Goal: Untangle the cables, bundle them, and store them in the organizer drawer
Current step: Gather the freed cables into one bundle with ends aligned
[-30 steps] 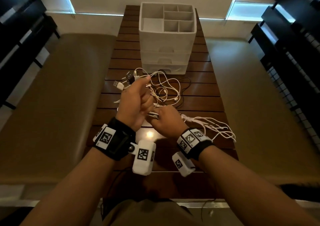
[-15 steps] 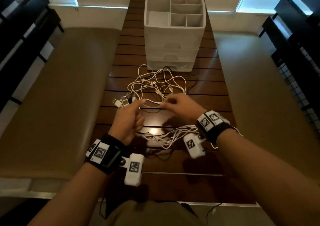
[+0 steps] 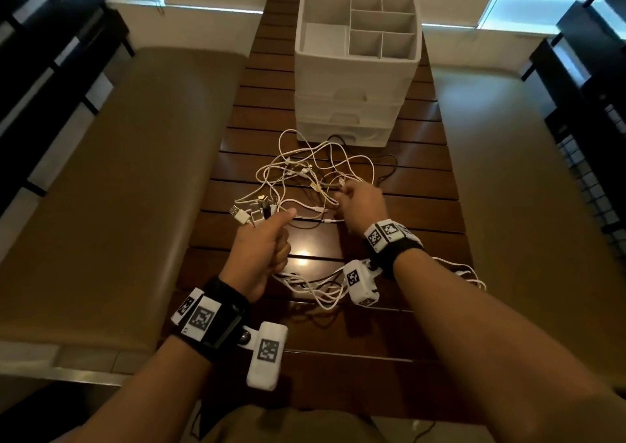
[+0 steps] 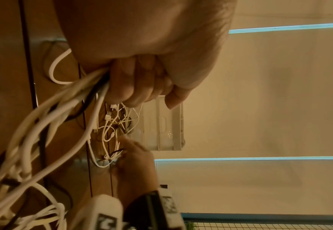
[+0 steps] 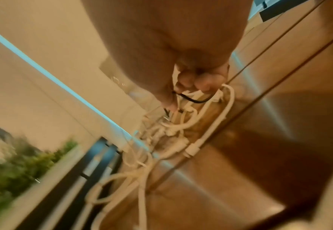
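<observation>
Fingers of the left hand curl tight round a gathered sheaf of thin white and black charging cables, plugs poking out above the thumb. Right hand fingers pinch into the loose knot lying just in front of the white plastic organizer with stacked drawers. More slack trails away from the organizer, beneath the right wrist. Everything rests on the dark slatted wooden table. Judging by the snarl, untangling is in hand; next, one strand needs drawing free. All drawers look closed.

Left hand fisted, thumb up, right hand fingers curled, pinching
</observation>
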Tool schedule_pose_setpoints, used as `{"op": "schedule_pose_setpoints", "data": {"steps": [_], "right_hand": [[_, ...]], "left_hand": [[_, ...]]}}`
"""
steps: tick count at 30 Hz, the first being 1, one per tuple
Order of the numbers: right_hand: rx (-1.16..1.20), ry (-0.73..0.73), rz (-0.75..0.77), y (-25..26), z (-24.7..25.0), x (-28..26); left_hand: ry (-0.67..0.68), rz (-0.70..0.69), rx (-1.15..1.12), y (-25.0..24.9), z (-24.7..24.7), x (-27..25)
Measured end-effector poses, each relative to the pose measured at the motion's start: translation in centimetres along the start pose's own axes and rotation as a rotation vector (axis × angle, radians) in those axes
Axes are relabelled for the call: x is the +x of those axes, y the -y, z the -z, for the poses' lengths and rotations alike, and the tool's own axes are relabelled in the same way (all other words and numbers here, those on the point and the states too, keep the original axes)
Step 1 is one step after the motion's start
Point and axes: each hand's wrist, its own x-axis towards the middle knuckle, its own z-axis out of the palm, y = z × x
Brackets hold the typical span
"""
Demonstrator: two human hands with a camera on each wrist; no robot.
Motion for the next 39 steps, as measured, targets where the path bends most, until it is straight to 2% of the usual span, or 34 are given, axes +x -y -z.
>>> {"op": "schedule_pose_setpoints", "data": {"steps": [4,7,10,13,15,17,20,26,28,31,35,37,39], "right_hand": [[0.277,-0.254,0.2,2.2,4.4,-1.4],[0.366,-0.286,0.266,3.5,7.1,-3.3],[0.521,-0.38,0.338,4.5,8.6,-4.9],[0.617,-0.306,0.365,5.9,9.9,-6.4],[0.73,-0.329,0.372,6.5,10.8,-7.3],[0.775,-0.278,0.43,7.1,11.3,-8.4],[0.493,-0.154,0.535,6.2,10.1,-9.9],[0.016,0.14,0.568,1.1,8.2,-11.5],[-0.129,0.183,0.554,-0.1,8.4,-11.4],[-0.375,0.249,0.456,-1.5,9.3,-10.7],[-0.671,0.395,0.211,-2.6,9.9,-10.5],[-0.734,0.478,0.122,-2.9,10.3,-10.5],[-0.679,0.507,0.13,-2.3,11.5,-10.2]], "left_hand": [[-0.046,-0.025,-0.003,0.0,-0.8,0.2],[-0.052,-0.051,-0.01,-0.3,-1.7,0.0],[-0.039,-0.115,-0.025,-0.5,-2.5,0.0],[-0.035,-0.17,-0.022,-0.3,-3.1,-0.2],[0.009,-0.188,-0.031,-0.7,-3.6,-0.4],[0.037,-0.209,-0.047,-1.3,-4.0,-0.6],[0.066,-0.231,-0.11,-2.6,-4.7,-0.8],[-0.008,-0.217,-0.248,-5.0,-3.2,1.6],[-0.024,-0.217,-0.271,-5.9,-2.5,2.4],[-0.051,-0.253,-0.273,-6.5,-2.4,2.5],[-0.051,-0.29,-0.266,-6.4,-2.8,2.0],[0.0,-0.294,-0.219,-6.3,-2.9,1.6],[0.095,-0.282,-0.127,-6.0,-3.0,1.1]]}}
